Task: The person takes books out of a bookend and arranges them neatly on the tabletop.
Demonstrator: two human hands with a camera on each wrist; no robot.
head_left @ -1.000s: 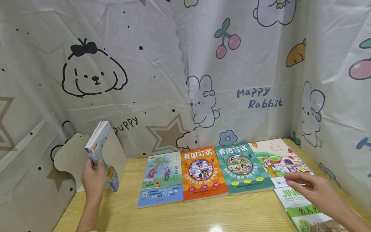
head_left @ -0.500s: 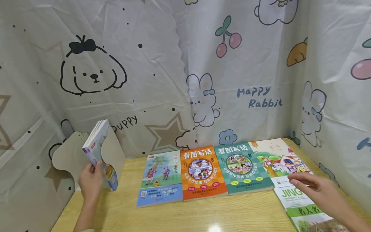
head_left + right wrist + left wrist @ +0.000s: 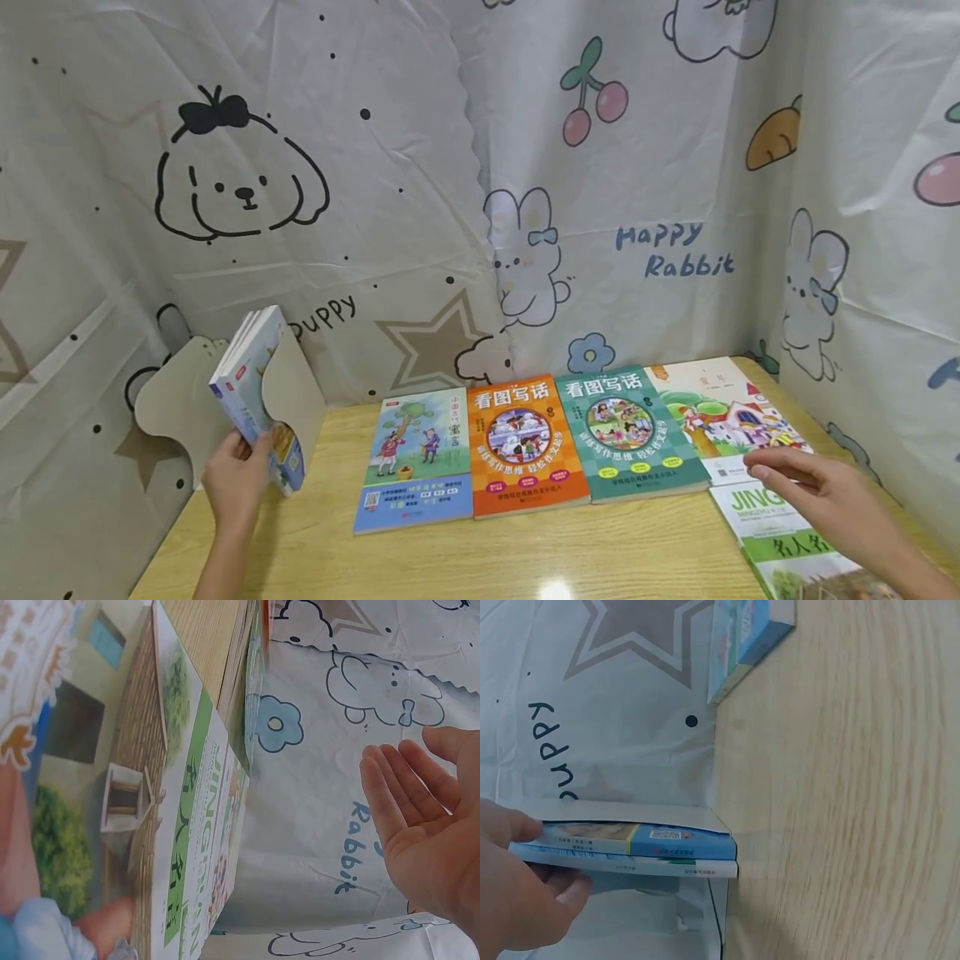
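At the left, my left hand point(image 3: 236, 483) grips a few thin blue-and-white books point(image 3: 251, 375), thumb on one side and fingers on the other. They stand tilted within a cream magazine holder point(image 3: 300, 371). In the left wrist view the spines of the books point(image 3: 682, 851) run along the holder's side wall, their lower ends near the table. My right hand point(image 3: 825, 500) hovers over a green-and-white book point(image 3: 772, 546) at the right, holding nothing. Its fingers look relaxed in the right wrist view.
Across the wooden table point(image 3: 450, 567) lie a blue fable book point(image 3: 416, 458), an orange book point(image 3: 525, 450), a teal book point(image 3: 630, 433) and a book with a house picture point(image 3: 727, 408). A printed curtain point(image 3: 405, 208) closes off the back and sides.
My left hand has lowered slightly, and the books it holds have sunk a little deeper into the holder. The right hand stays almost in place. The head view has shifted slightly.
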